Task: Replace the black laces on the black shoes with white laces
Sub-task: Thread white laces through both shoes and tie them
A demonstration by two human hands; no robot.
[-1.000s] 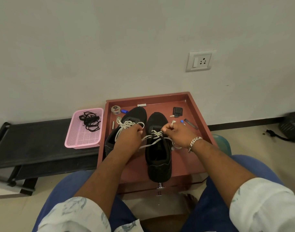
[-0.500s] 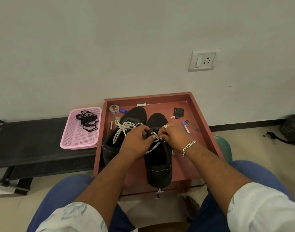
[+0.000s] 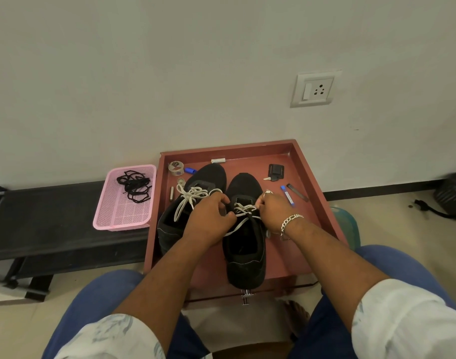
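Both hands sit over the right shoe w/ fingers pinched on its white lace, left hand and right hand each clamping one end, prob. to tighten it.

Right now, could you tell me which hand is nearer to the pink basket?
Left. The left hand works between the two shoes, a shoe's width from the pink basket; the right hand is beyond the right shoe, farther away.

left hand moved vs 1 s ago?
Yes. The left hand has shifted right, off the left shoe toward the right shoe, closing on the right hand at the white lace.
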